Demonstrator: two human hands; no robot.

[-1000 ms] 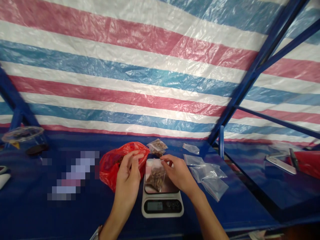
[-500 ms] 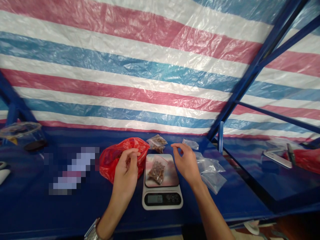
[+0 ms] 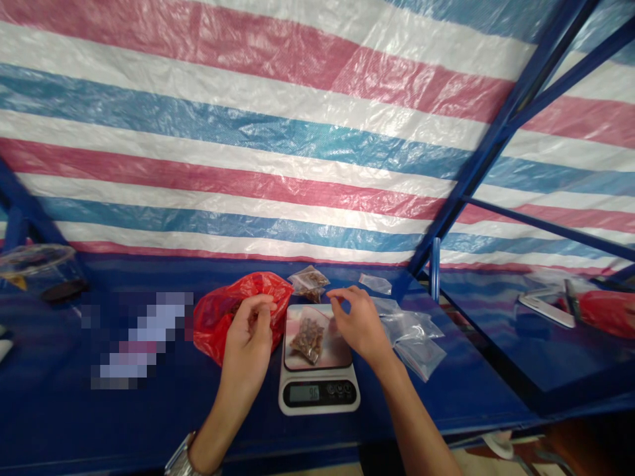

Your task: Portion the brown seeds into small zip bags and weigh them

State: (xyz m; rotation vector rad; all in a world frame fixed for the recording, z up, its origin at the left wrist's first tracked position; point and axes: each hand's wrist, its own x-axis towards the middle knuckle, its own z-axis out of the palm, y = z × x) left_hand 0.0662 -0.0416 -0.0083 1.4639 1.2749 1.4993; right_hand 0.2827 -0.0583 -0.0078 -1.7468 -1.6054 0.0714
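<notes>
A clear plastic pouch of brown pieces lay on a digital scale, just left of the right hand, whose thumb and forefinger were narrowly parted, seemingly empty. The left hand, slightly farther off, curled at a red plastic bag; its hold could not be told.

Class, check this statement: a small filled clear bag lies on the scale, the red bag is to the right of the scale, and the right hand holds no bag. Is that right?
Not quite: the head view shows the red bag to the left of the scale. The small filled clear bag lies on the scale, and the right hand holds no bag.
</notes>
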